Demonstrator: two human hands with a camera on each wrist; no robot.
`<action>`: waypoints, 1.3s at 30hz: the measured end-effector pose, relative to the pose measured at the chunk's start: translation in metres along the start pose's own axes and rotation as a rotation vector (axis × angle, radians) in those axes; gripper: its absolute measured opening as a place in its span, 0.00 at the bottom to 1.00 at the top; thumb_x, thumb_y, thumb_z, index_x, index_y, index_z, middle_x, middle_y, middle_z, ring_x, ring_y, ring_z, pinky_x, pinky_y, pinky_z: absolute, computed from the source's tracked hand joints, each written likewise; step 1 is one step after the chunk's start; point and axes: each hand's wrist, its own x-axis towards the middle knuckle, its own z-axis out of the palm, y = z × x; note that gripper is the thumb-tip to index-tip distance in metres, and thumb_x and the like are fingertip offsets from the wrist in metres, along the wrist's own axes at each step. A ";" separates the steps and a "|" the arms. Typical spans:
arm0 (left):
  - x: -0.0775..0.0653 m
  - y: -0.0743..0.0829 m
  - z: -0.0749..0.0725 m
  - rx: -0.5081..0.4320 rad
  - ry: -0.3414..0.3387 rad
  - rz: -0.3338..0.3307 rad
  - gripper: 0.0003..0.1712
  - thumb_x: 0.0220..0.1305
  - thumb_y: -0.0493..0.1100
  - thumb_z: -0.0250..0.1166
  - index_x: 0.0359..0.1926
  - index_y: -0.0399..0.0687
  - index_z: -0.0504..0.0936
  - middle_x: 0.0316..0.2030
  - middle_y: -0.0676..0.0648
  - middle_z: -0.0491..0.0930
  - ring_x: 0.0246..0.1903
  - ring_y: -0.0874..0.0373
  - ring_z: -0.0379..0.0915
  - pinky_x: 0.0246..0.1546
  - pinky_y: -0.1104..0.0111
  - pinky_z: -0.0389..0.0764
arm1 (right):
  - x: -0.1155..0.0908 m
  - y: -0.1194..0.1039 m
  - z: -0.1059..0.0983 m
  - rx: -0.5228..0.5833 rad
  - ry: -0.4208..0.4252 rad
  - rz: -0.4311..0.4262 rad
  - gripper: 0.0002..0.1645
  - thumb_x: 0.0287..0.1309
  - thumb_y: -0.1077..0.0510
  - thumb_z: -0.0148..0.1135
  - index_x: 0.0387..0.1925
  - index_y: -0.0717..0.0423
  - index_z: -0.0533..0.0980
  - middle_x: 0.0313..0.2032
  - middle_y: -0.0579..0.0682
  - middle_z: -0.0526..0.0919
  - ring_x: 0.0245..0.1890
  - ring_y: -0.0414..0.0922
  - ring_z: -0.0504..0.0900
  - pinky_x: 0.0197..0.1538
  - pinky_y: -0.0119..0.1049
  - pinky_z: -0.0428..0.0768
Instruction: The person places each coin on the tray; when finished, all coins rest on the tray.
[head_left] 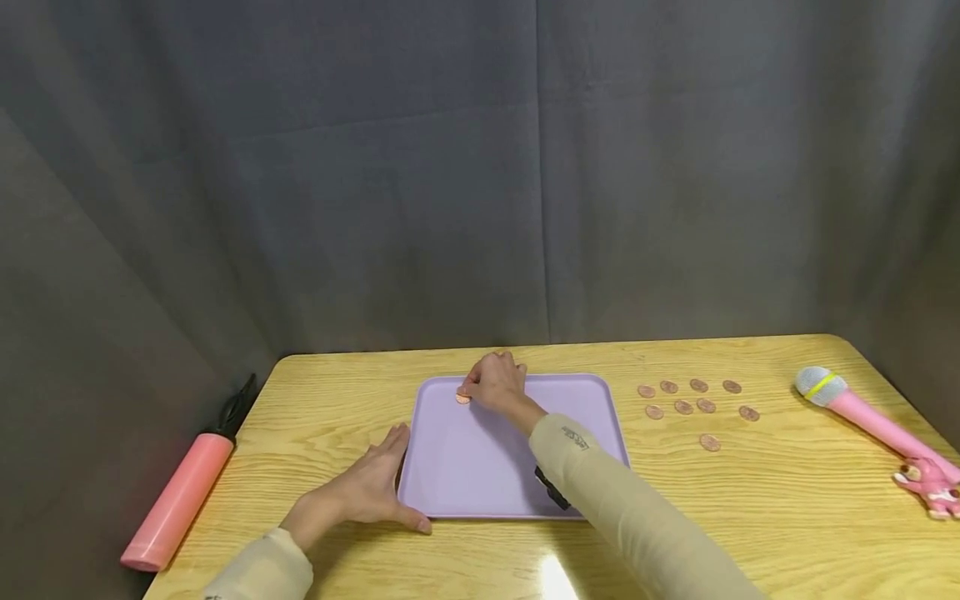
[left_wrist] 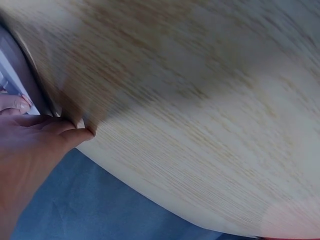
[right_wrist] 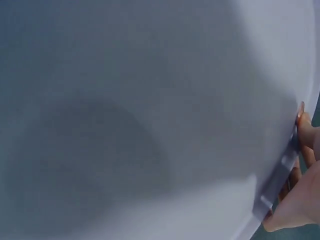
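Observation:
A shallow lavender tray (head_left: 480, 483) lies on the wooden table. Over its far left corner, my right hand (head_left: 497, 383) pinches a copper-coloured coin (head_left: 463, 398) between thumb and fingers, close over the tray's surface. That coin (right_wrist: 301, 110) shows edge-on at the fingertips in the right wrist view. My left hand (head_left: 371, 483) rests at the tray's near left corner, fingers stretched along the left side and thumb by the front edge. In the left wrist view, the left hand (left_wrist: 35, 145) has its fingertips on the table beside the tray rim (left_wrist: 22, 75).
Several copper-coloured coins (head_left: 683, 407) lie spread on the table right of the tray. A pink toy microphone (head_left: 862, 412) and a small pink figure (head_left: 930, 485) lie at the far right. A pink hand pump (head_left: 180, 500) lies along the left edge. Grey curtains (head_left: 390, 183) hang behind.

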 end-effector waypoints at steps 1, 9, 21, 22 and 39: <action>0.000 0.000 0.000 -0.002 -0.006 -0.003 0.82 0.33 0.70 0.78 0.73 0.24 0.43 0.72 0.25 0.44 0.73 0.35 0.36 0.67 0.38 0.48 | -0.001 0.001 0.001 0.006 0.013 -0.018 0.10 0.48 0.48 0.76 0.17 0.41 0.85 0.29 0.39 0.84 0.42 0.46 0.73 0.44 0.44 0.67; 0.000 -0.001 0.001 0.001 -0.011 -0.009 0.82 0.33 0.69 0.79 0.73 0.25 0.42 0.72 0.25 0.43 0.73 0.36 0.36 0.67 0.39 0.48 | -0.004 0.008 0.006 0.049 0.090 -0.105 0.06 0.49 0.51 0.76 0.22 0.43 0.86 0.27 0.38 0.85 0.39 0.46 0.75 0.40 0.42 0.68; 0.003 0.004 0.002 -0.029 -0.014 -0.002 0.82 0.32 0.69 0.79 0.72 0.23 0.43 0.72 0.25 0.43 0.72 0.34 0.35 0.66 0.37 0.47 | -0.047 0.104 -0.076 0.042 0.160 -0.293 0.16 0.58 0.58 0.67 0.44 0.65 0.84 0.46 0.57 0.85 0.53 0.59 0.76 0.57 0.54 0.74; 0.002 0.004 0.001 -0.035 -0.020 0.000 0.82 0.32 0.69 0.79 0.72 0.23 0.42 0.72 0.24 0.42 0.72 0.34 0.35 0.66 0.36 0.46 | -0.053 0.117 -0.084 0.008 0.164 -0.297 0.16 0.59 0.58 0.67 0.45 0.65 0.83 0.48 0.59 0.84 0.54 0.61 0.76 0.57 0.57 0.74; 0.000 0.005 -0.001 -0.057 -0.016 0.013 0.82 0.33 0.67 0.79 0.71 0.21 0.41 0.71 0.23 0.42 0.72 0.32 0.35 0.65 0.34 0.46 | -0.100 0.184 -0.124 -0.385 0.123 -0.264 0.17 0.68 0.56 0.53 0.41 0.63 0.83 0.54 0.64 0.80 0.57 0.70 0.72 0.53 0.72 0.67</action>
